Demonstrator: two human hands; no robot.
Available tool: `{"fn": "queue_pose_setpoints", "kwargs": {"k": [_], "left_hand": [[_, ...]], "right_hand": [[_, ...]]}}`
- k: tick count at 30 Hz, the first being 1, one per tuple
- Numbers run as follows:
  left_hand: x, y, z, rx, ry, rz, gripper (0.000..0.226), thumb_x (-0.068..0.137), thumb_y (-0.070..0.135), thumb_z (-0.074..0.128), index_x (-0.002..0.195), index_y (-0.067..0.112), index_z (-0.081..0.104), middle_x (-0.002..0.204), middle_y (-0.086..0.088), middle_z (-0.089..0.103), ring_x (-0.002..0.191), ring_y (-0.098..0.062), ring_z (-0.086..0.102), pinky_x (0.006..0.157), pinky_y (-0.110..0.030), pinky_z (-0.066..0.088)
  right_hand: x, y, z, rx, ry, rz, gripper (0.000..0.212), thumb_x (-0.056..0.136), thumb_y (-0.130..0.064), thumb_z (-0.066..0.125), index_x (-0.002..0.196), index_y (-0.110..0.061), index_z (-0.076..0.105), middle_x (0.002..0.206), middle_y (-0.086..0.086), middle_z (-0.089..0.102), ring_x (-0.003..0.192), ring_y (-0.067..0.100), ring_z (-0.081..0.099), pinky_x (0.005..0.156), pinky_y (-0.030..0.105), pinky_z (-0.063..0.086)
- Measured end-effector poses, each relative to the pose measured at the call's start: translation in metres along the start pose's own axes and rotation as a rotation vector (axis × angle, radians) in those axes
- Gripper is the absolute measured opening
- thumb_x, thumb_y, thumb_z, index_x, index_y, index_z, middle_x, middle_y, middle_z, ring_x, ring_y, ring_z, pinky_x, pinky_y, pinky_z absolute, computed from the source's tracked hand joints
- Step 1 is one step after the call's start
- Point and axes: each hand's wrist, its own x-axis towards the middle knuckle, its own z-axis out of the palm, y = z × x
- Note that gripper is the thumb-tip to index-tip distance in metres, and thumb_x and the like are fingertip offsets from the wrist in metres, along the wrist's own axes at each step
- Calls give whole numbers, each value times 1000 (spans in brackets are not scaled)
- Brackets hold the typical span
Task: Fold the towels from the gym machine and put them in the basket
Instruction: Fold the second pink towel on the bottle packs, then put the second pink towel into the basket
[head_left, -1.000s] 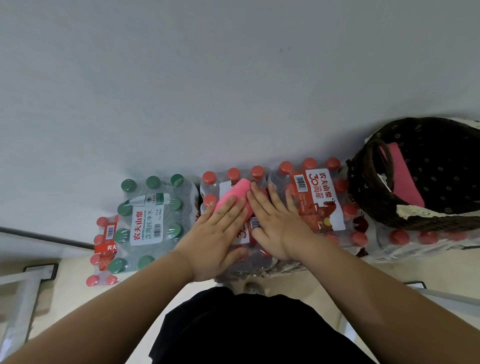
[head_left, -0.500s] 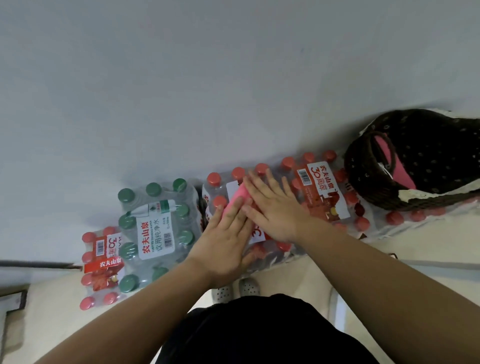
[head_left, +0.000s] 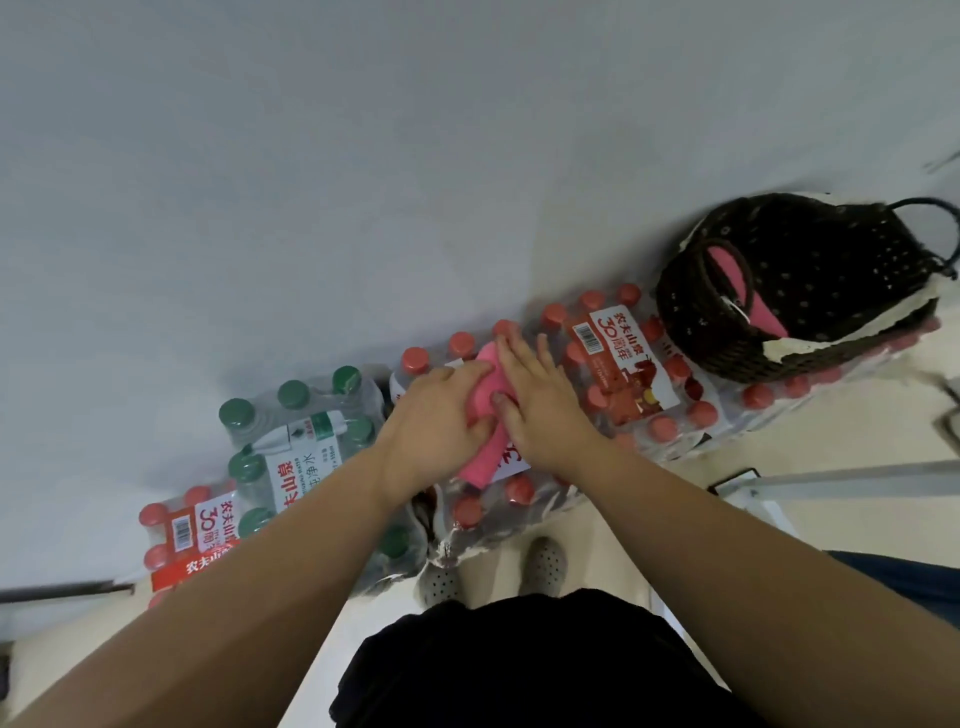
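The left hand (head_left: 435, 413) has its fingers curled over the left edge of the pink towel (head_left: 484, 462), gripping it. The right hand (head_left: 543, 402) lies flat on the same towel with its fingers straight and spread, and its thumb presses on the cloth. The two hands sit just beside each other at the centre of the frame. Only a narrow strip of the towel shows between and below them. The towel lies folded into a long, narrow shape on top of a shrink-wrapped pack of red-capped bottles (head_left: 480, 512).

Right of the hands, touching that pack, is a second red-capped pack (head_left: 626, 371) with an orange and white label. Further to the upper right a dark woven basket (head_left: 727, 353) stands on more red-capped bottles. A folded pink towel in the basket (head_left: 748, 296) leans against its inner wall.

Left of the hands sits a pack of green-capped bottles (head_left: 296, 441). At the lower left is another red-capped pack (head_left: 187, 535), partly behind the left forearm.

All the packs stand against a plain grey wall (head_left: 363, 182) that fills the upper half of the frame. Below the packs, grey perforated shoes (head_left: 543, 566) stand on a pale floor (head_left: 691, 462), above dark clothing at the bottom edge.
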Motion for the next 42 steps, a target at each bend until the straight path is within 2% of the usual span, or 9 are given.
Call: {"fn": "queue_pose_setpoints", "kwargs": {"k": [4,9,15,19,22,27,31,36,42], "left_hand": [[11,7,-4,-50,-128,-53,72,81,40,69,145,33,36,122,-4,57,112,-22,51,87,-30,41],[26,22,-7,-168,-219,-96,60,74,20,72,127,34,47,112,4,57,96,-17,56,74,-30,46],[36,52,-9,-401,-261,-173,58,77,6,70,124,35,53,117,12,57,88,-4,58,67,-10,45],[44,96,-14,-619,-86,-220,62,75,3,73,117,45,54,116,12,60,96,-21,63,79,-36,54],[58,146,-17,-812,59,-221,63,72,9,75,119,45,55,122,5,59,102,-22,65,81,-44,59],[100,228,-8,-950,182,-117,60,73,11,78,121,39,55,129,4,57,111,-24,63,84,-49,59],[135,277,11,-768,291,-119,56,80,20,79,122,47,52,126,15,55,102,-17,64,77,-42,61],[165,298,32,-239,301,-59,51,85,38,71,129,43,48,122,26,48,106,4,50,90,-14,42],[185,299,65,387,160,-23,44,88,39,61,130,25,56,135,1,53,133,-26,40,114,-45,31]], "right_hand": [[-11,10,-9,-36,-34,6,70,103,-36,43,158,-36,-1,167,-2,-10,152,34,-11,123,52,4],[-23,25,-23,106,-118,31,74,102,-37,49,157,-43,0,167,0,-12,154,28,-7,124,48,8],[-24,49,-64,329,-102,24,63,102,-39,51,157,-34,20,166,1,14,152,18,14,123,37,16],[-26,65,-99,717,-13,108,63,97,-49,54,153,-38,28,145,-12,46,132,11,46,116,40,36],[-28,84,-128,1072,-2,166,74,80,-71,58,146,-48,33,140,0,57,124,25,60,108,54,45],[-29,120,-197,1271,105,24,51,97,-50,56,144,-49,36,134,-11,60,115,12,65,94,45,57],[-26,156,-245,1195,247,-2,53,98,-39,58,139,-60,31,139,-7,53,115,16,64,88,47,59],[-7,232,-287,866,332,108,33,99,-35,59,126,-27,41,116,-2,61,98,9,64,82,35,58],[28,309,-287,509,85,224,35,99,-24,59,129,-13,44,110,0,58,97,15,55,66,23,41]]}}
